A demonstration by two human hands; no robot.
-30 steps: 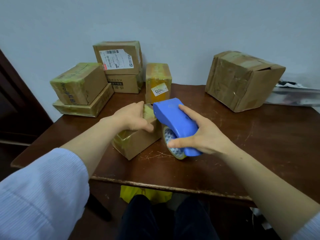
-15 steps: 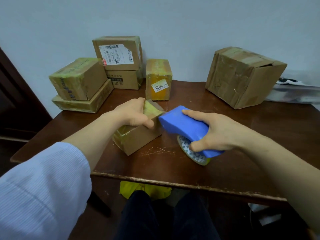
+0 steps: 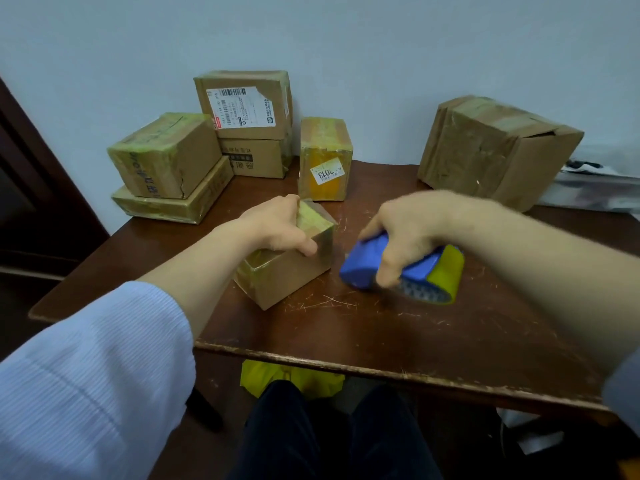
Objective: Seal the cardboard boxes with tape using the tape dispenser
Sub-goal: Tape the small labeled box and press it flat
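A small cardboard box (image 3: 287,271) wrapped in yellowish tape sits near the middle of the brown table (image 3: 415,334). My left hand (image 3: 277,226) lies on top of it, fingers curled over its upper edge. To its right, my right hand (image 3: 408,230) grips the blue tape dispenser (image 3: 367,268), tilted low over the table, apart from the box. Its yellow tape roll (image 3: 446,271) points to the right. The dispenser is blurred by motion.
Several taped boxes stand at the back left: a stacked pair (image 3: 166,157), a labelled box (image 3: 246,105) on another, and an upright box (image 3: 323,157). A large box (image 3: 495,150) sits back right. The table's front edge (image 3: 381,372) is near my knees.
My right hand has pulled the dispenser away from the small box, to the right and down toward the table, turning it over. My left hand has stayed on the box.
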